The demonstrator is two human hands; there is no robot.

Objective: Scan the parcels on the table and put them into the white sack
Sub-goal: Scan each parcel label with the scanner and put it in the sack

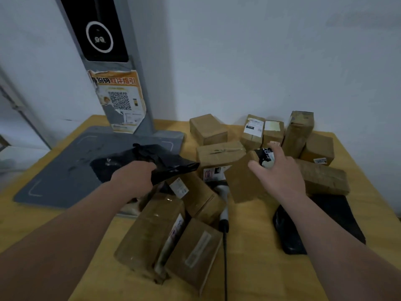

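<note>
Scan plate: the left hand holds the black poly parcel above it, fingers curled round one bunched end. Risk: the limp film may fold over the label and the read fails. Centre: the handheld scanner lies on the tabletop between boxes; its cable may snag. Right: the right hand, fingers spread, reaches the tilted brown box; contact cannot be confirmed. Lifting it may topple adjacent boxes. The white sack is out of view

One wide-angle camera on the person's head looks forward and down at the yellow table from close above its near edge, facing the wall behind
</note>
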